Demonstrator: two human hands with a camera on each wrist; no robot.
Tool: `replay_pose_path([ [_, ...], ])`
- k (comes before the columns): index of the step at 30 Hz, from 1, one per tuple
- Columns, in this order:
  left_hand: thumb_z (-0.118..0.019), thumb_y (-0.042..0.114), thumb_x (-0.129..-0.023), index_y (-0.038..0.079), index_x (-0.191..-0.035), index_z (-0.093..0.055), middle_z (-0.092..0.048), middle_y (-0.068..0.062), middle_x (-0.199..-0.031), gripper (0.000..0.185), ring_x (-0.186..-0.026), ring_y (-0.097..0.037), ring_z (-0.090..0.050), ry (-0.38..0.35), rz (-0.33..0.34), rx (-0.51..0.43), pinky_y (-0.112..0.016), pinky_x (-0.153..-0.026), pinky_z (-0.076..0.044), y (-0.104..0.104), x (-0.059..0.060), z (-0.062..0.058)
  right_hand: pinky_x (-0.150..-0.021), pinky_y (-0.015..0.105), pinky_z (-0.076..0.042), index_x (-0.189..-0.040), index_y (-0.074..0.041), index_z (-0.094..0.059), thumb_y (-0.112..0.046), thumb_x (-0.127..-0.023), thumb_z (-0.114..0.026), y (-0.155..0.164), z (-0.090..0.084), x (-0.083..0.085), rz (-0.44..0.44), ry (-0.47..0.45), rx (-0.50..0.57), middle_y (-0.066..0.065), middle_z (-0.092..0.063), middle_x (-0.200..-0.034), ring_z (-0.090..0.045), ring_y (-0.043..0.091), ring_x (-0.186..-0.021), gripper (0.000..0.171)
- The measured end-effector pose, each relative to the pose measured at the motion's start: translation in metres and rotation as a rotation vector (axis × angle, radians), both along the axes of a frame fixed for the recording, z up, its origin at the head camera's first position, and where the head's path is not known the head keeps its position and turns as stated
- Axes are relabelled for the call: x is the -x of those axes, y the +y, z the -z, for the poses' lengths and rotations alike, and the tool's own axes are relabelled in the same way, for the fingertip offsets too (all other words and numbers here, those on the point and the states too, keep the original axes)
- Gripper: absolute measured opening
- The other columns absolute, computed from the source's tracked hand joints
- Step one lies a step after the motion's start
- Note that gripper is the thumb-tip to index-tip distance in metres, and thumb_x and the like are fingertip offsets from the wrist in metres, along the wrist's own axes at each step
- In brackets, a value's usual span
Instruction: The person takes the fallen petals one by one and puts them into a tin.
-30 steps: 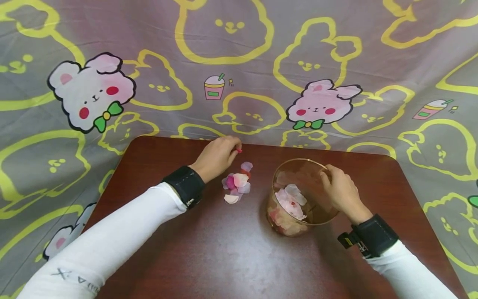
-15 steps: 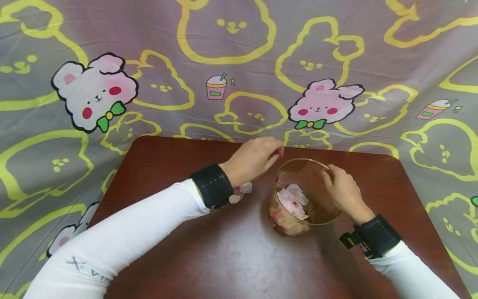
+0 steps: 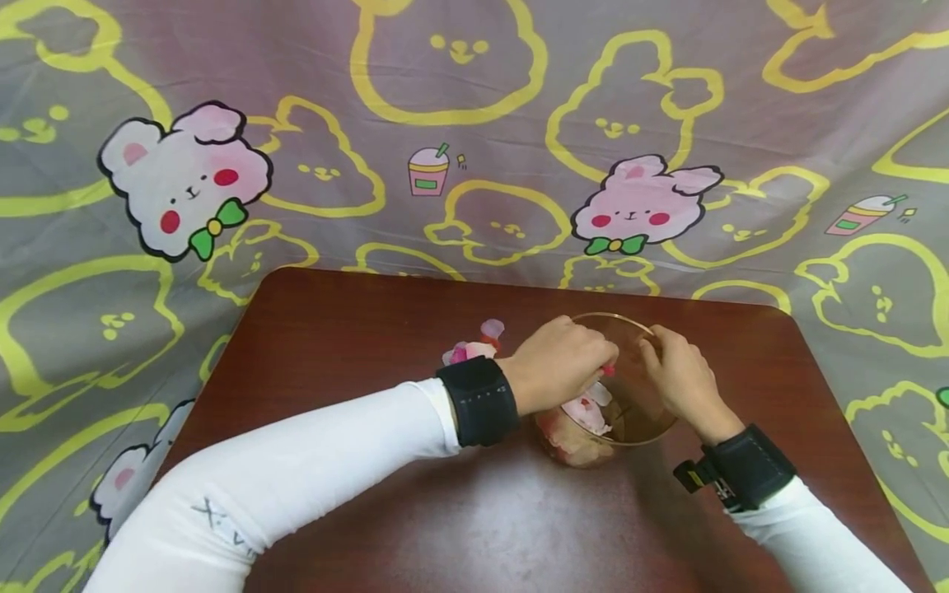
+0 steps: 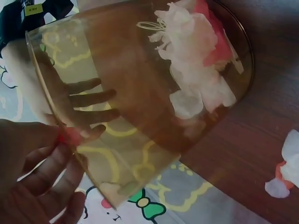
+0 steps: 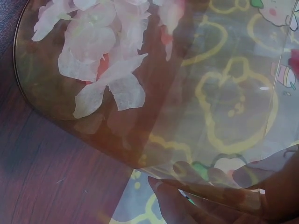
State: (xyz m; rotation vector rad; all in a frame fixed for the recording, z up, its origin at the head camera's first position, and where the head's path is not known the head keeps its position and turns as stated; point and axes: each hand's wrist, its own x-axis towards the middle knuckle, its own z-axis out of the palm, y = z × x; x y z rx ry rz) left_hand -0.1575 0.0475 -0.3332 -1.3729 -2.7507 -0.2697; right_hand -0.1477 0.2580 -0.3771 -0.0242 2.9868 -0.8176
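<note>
A red petal [image 3: 609, 371] is pinched between the thumb and fingers of my left hand [image 3: 559, 362], which is over the mouth of a clear amber glass container [image 3: 643, 416]. In the left wrist view the red petal [image 4: 69, 136] shows right at the container's rim. My right hand [image 3: 684, 380] grips the container by its right rim, thumb inside and fingers outside. Pale pink and white petals [image 5: 103, 39], with a few red bits, lie at the container's bottom. Left of it, a small pile of loose petals [image 3: 472, 352] is partly hidden behind my left wrist.
Everything stands on a dark reddish-brown table [image 3: 356, 321] with rounded corners. A grey cloth [image 3: 489, 148] printed with yellow outlines and rabbit faces hangs close behind the table's far edge and along its sides.
My left hand has moved right and then down from beyond the petal pile to the container's mouth, carrying the red petal. My right hand and the container have stayed put.
</note>
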Motion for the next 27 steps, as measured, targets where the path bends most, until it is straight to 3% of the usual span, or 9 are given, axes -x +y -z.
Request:
replay_pose_path([
  [5, -0.064, 0.017, -0.096, 0.023, -0.098, -0.076, -0.076, 0.010, -0.089, 0.013, -0.091, -0.009, -0.071, -0.030, -0.020, 0.091, -0.032, -0.087, -0.050, 0.004, 0.000, 0.009, -0.048, 0.032, -0.036, -0.110, -0.002, -0.063, -0.021, -0.107, -0.045, -0.001, -0.002, 0.000, 0.001, 0.007, -0.004, 0.015, -0.068, -0.086, -0.050, 0.019, -0.057, 0.025],
  [10, -0.065, 0.016, -0.094, 0.022, -0.092, -0.077, -0.075, 0.008, -0.082, 0.014, -0.086, -0.011, -0.070, -0.090, -0.047, 0.101, -0.032, -0.082, -0.049, 0.007, 0.000, 0.017, -0.049, 0.032, -0.036, -0.110, -0.002, -0.063, -0.020, -0.106, -0.046, 0.000, -0.004, -0.001, -0.006, 0.016, -0.007, 0.018, -0.070, -0.090, -0.052, 0.019, -0.058, 0.025],
  [15, -0.066, 0.018, -0.094, 0.022, -0.094, -0.076, -0.075, 0.006, -0.085, 0.010, -0.091, -0.013, -0.071, -0.100, -0.065, 0.128, -0.033, -0.086, -0.049, 0.009, -0.001, 0.018, -0.050, 0.032, -0.038, -0.113, -0.002, -0.063, -0.021, -0.107, -0.046, 0.001, -0.004, -0.001, -0.013, 0.012, 0.000, 0.021, -0.073, -0.101, -0.056, 0.019, -0.061, 0.026],
  [19, -0.068, 0.025, -0.094, 0.021, -0.094, -0.075, -0.076, 0.006, -0.089, 0.007, -0.095, -0.013, -0.071, -0.096, -0.054, 0.164, -0.033, -0.087, -0.049, 0.011, -0.001, 0.018, -0.051, 0.032, -0.038, -0.113, -0.002, -0.063, -0.021, -0.107, -0.046, 0.001, -0.003, -0.002, -0.008, 0.002, -0.003, 0.021, -0.073, -0.099, -0.058, 0.019, -0.062, 0.026],
  [23, -0.072, 0.027, -0.092, 0.021, -0.095, -0.075, -0.076, 0.007, -0.090, 0.007, -0.094, -0.013, -0.071, -0.117, -0.033, 0.146, -0.033, -0.085, -0.049, 0.009, 0.001, 0.017, -0.050, 0.032, -0.038, -0.113, -0.002, -0.063, -0.020, -0.107, -0.046, 0.001, -0.002, -0.001, -0.007, 0.008, 0.000, 0.019, -0.072, -0.094, -0.057, 0.018, -0.060, 0.026],
  [27, -0.071, 0.026, -0.093, 0.020, -0.096, -0.076, -0.075, 0.008, -0.088, 0.008, -0.088, -0.012, -0.069, -0.150, -0.011, 0.059, -0.032, -0.081, -0.049, 0.004, 0.005, 0.013, -0.049, 0.032, -0.037, -0.112, -0.002, -0.063, -0.020, -0.107, -0.046, 0.000, -0.002, 0.000, -0.007, 0.005, 0.000, 0.017, -0.071, -0.090, -0.054, 0.018, -0.058, 0.026],
])
